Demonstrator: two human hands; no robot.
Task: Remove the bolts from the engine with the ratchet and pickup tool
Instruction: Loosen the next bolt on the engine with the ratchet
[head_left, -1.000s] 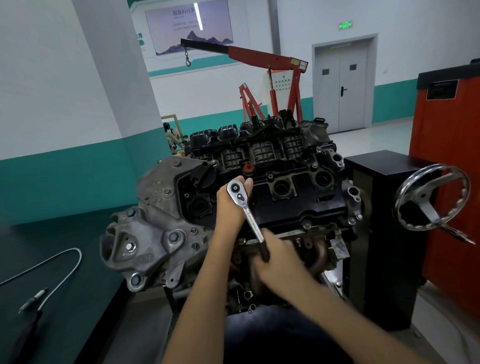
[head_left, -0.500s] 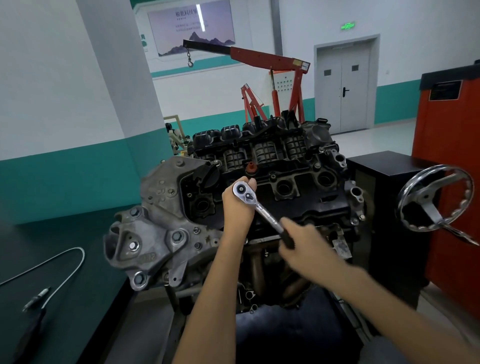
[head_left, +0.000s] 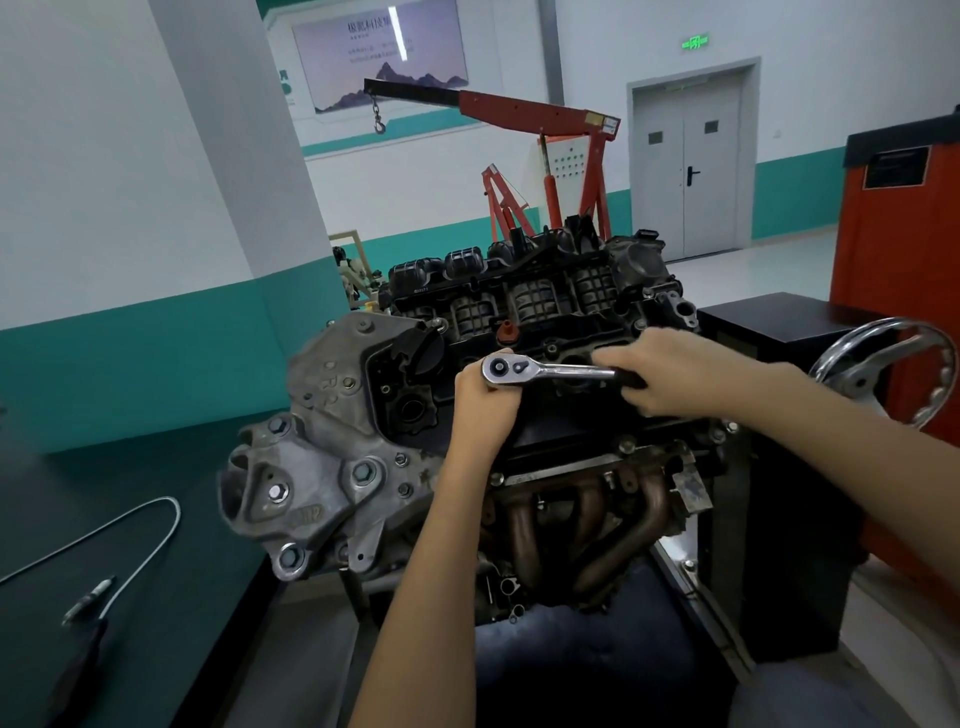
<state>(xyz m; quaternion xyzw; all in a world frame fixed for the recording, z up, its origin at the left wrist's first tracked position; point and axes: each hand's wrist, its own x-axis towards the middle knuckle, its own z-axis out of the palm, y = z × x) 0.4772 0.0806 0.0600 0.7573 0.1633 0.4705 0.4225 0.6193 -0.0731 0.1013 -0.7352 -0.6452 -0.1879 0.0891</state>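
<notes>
Loosening a bolt on top of engine, by judgement the step in hand. Ratchet: head set down on black cover near its left end, handle level, pointing right. Left hand: curled close round ratchet head from beneath, steadying. Right hand: wrapped tight round black grip at handle's far end. Bolt: hidden under head; how far out, cannot tell. Pickup tool: lying untouched on bench, well apart to left, wire looped. Method advised: press straight down through head with left hand to hold socket square on bolt; pull from end of grip for leverage; swing in short level arcs, knuckles clear of cover ribs; return lightly on back-stroke to avoid re-tightening; once free-turning, spin at head by fingers; lift out of recess with pickup tool rather than fingertips. Likely faults: tilted socket rounding the hex; dropped bolt lost among manifold pipes below
</notes>
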